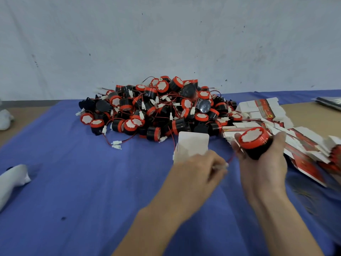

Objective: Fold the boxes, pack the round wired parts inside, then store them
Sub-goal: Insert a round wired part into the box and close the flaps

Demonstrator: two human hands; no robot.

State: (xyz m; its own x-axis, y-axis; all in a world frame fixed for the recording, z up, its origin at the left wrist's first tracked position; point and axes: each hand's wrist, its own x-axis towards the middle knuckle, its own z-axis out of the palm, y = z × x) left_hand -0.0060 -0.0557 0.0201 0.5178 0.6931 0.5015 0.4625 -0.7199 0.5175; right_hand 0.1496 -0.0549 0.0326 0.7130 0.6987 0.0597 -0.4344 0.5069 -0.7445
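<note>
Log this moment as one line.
right hand: grips round black part with red cap; left hand: pinches its red wire; white cardboard box: flap up

Blue-clothed table (73, 182) bears parts pile (156, 108), flat boxes (267, 111), white rags (13, 178)

From my end the table cover (92, 182) reads as blue woven cloth, matt, over a brown tabletop (27, 119) with a dull finish. The round part (255, 143) in my right hand (263, 167) has a glossy black plastic body, a red plastic rim and a white, paper-like matt face; the heap (156, 111) looks the same. The connector (226, 165) pinched by my left hand (195, 174) looks like white plastic. The box (192, 145) is plain white card, matt. The flat box blanks (276, 117) are printed card, red with some sheen. The wall (166, 43) is matt, scuffed paint.
</note>
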